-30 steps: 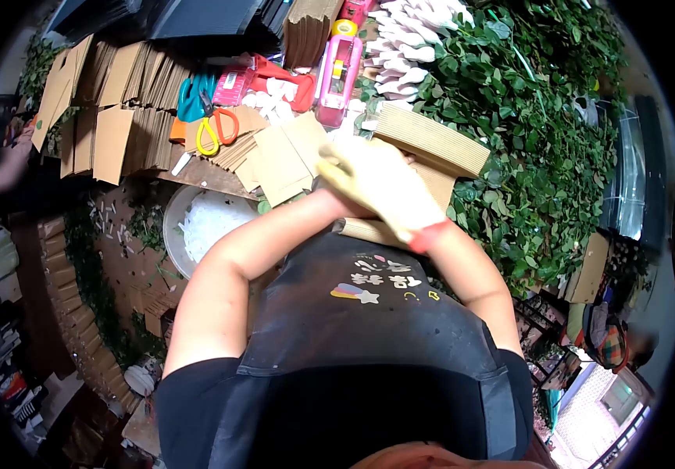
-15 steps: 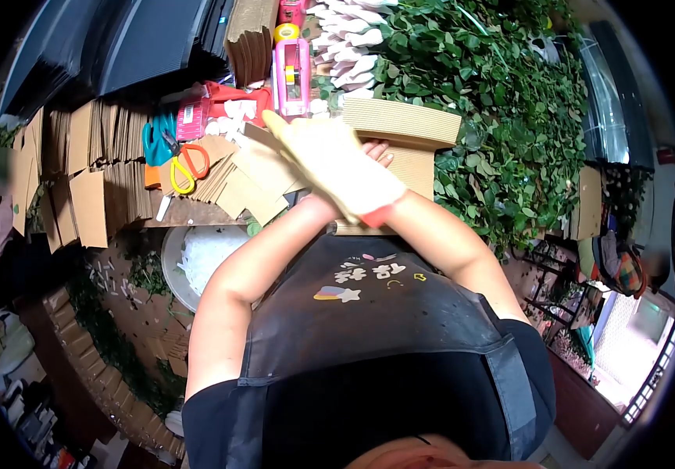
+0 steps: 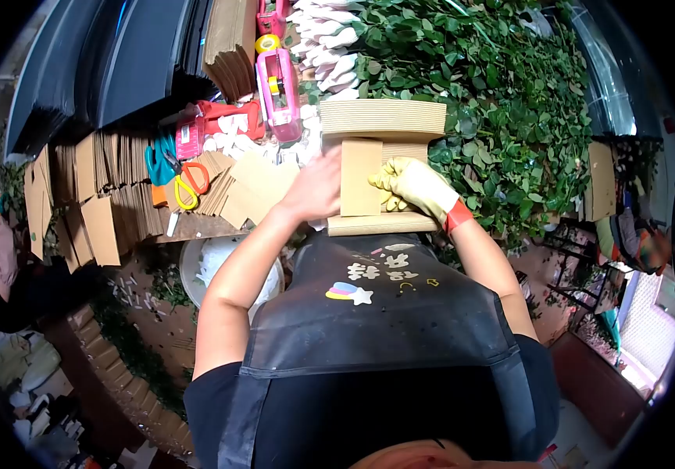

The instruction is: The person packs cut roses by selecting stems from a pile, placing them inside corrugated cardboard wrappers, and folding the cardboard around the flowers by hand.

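A flat brown cardboard piece [image 3: 361, 178] stands or lies upright-edged over a corrugated cardboard sheet [image 3: 382, 226] whose near and far edges are folded up. My right hand [image 3: 416, 187], in a pale yellow glove with a red cuff, has its fingers curled at the right edge of the piece, closed on it. My left hand [image 3: 314, 187], bare, is against the piece's left edge. Its fingers are blurred and partly hidden by the cardboard, so their grip does not show.
Cut cardboard pieces [image 3: 255, 187], orange-and-yellow-handled scissors [image 3: 189, 184] and a pink tape dispenser [image 3: 279, 98] lie leftward. Stacked cardboard [image 3: 119, 211] and dark sheets [image 3: 138, 62] stand farther left. Leafy stems [image 3: 501, 117] cover the right side. A white tub [image 3: 220, 270] sits below the table edge.
My gloved right hand has drawn back rightward from the loose cardboard, uncrossing my arms. A cardboard piece now sits over the corrugated sheet. My left hand shows at its left side.
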The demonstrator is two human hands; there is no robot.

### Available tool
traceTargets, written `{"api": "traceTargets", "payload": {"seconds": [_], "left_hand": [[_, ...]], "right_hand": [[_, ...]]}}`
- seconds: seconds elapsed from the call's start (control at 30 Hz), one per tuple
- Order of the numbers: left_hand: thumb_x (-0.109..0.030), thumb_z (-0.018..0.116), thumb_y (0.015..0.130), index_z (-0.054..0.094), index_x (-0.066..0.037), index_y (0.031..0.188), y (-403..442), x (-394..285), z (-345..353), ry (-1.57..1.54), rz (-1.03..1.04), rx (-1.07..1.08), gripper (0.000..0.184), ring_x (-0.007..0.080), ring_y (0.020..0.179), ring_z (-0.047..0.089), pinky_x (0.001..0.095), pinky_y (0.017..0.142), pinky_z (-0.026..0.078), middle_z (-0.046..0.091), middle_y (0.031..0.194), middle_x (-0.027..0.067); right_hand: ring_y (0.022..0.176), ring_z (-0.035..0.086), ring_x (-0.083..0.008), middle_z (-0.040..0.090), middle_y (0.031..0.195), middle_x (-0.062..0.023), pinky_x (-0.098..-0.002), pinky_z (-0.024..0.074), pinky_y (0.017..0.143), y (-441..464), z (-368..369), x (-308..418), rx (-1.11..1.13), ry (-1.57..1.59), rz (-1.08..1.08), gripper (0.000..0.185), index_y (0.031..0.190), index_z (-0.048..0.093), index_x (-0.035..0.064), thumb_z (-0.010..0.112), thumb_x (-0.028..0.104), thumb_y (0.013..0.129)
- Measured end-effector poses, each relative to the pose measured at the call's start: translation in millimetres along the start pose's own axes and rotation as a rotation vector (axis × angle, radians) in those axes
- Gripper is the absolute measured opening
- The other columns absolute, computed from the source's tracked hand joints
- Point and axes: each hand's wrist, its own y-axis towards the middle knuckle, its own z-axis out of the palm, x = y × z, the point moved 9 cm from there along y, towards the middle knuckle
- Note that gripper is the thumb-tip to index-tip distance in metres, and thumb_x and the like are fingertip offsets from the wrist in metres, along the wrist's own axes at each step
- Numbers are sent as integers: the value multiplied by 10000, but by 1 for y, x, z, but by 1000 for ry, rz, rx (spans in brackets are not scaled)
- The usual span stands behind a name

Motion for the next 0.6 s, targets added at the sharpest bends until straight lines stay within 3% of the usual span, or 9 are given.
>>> {"api": "traceTargets", "payload": {"seconds": [0.03,0.1,0.13,0.23,0.33,0.37,0.43,0.5,0.6], "left_hand": [[-285,695,893,680,-32,1317,-9,9,-10,17,-18,-3,495,348,1289,599,509,1147,409,645,1391,183],[-134,722,853,691,-15,1285,-26,16,-44,87,-17,-213,449,357,1142,681,482,1027,516,694,1291,176],[-35,725,829,714,-25,1229,-22,11,-57,6,-20,-266,401,330,1053,716,441,937,568,739,1177,148],[-22,725,827,721,-25,1176,8,-34,-67,-122,86,-133,349,296,1008,727,411,878,585,759,1096,114],[-44,775,796,730,-17,970,17,-48,-38,-101,55,-28,181,286,911,705,405,824,587,735,1015,106],[-46,782,790,730,-15,945,18,-51,-39,-97,58,-31,167,289,909,701,405,822,586,728,1016,108],[-69,830,799,755,-26,995,17,-49,-30,-54,25,81,214,289,971,719,430,900,591,743,1053,112],[-93,835,811,758,-26,1001,15,-51,-29,-10,27,71,216,290,1016,717,480,1003,561,746,1072,112],[-148,804,856,741,-35,1057,12,-48,-23,-16,-15,128,239,296,1108,691,541,1130,464,723,1163,115]], "right_hand": [[642,691,-101,729,752,-60,-248,553,581,-5,-2,5,-27,-79,9,319,1010,691,21,730,337,1008],[654,700,-102,733,754,-50,-263,564,602,-13,-3,18,-83,-233,32,305,998,693,38,719,341,1014],[662,708,-107,744,765,-37,-288,570,624,-12,-1,15,-82,-189,10,311,997,713,65,696,376,1019],[679,730,-180,761,796,-68,-337,580,654,-21,-3,33,-126,-472,-21,388,986,733,74,643,451,1019],[747,744,-284,766,825,-111,-409,585,730,-20,-5,28,-130,-535,-133,471,1005,752,84,572,519,1012],[821,737,-355,768,863,-140,-459,571,799,-17,-4,29,-210,-775,-267,482,998,756,101,540,531,1006],[856,732,-365,765,883,-161,-474,561,821,-35,-5,58,-281,-808,-452,468,1001,760,119,542,534,1007],[927,730,-361,766,1008,-160,-459,570,843,-66,-36,80,-178,-629,-251,459,1122,741,128,514,518,1035],[964,735,-344,765,1062,-144,-439,579,861,-60,-131,74,-673,-193,-376,385,1174,719,110,527,421,1054]]}}
